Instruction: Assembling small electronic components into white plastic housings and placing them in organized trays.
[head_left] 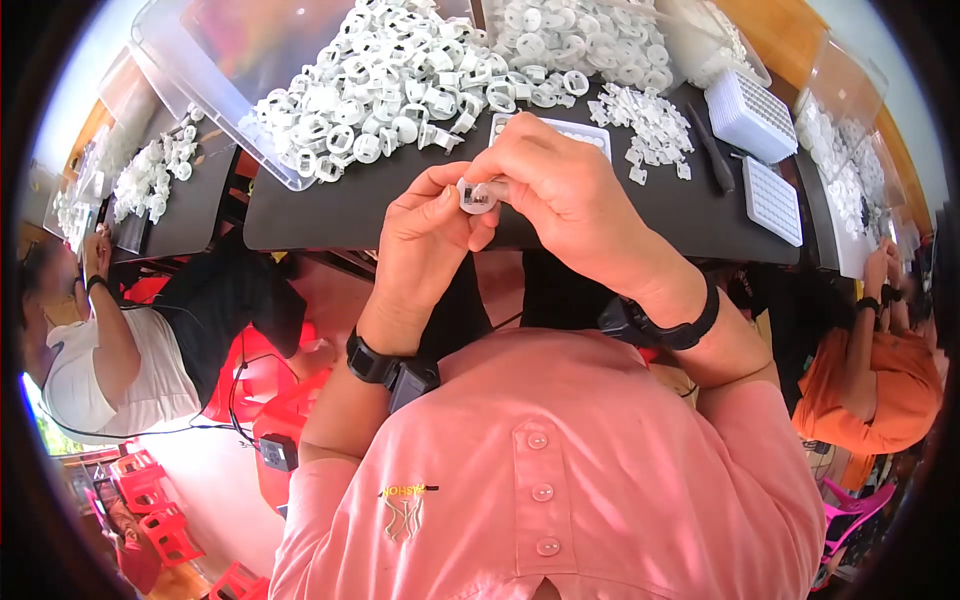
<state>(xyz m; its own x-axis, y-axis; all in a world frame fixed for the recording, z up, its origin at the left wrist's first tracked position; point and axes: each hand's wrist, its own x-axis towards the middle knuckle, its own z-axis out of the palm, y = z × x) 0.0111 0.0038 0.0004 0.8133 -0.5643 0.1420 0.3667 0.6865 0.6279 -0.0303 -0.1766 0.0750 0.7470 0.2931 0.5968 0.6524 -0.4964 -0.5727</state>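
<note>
Just above the table's near edge, my left hand (420,225) pinches a small round white plastic part (477,198) between thumb and fingers. A dark rectangular slot shows in the part's face. My right hand (560,190) is closed at the part's right side, its fingertips touching it; whether a smaller piece is also between them is hidden. Behind my right hand lies a white tray (597,136) with round pockets, partly covered by the hand. A large heap of similar white plastic parts (385,95) spreads out beyond my left hand.
Small white square pieces (650,130) are piled on the dark table (330,215). To their right are a black screwdriver (710,150), stacked white trays (752,115) and a single tray (773,200). A clear bin (215,110) stands at left. Co-workers sit on both sides.
</note>
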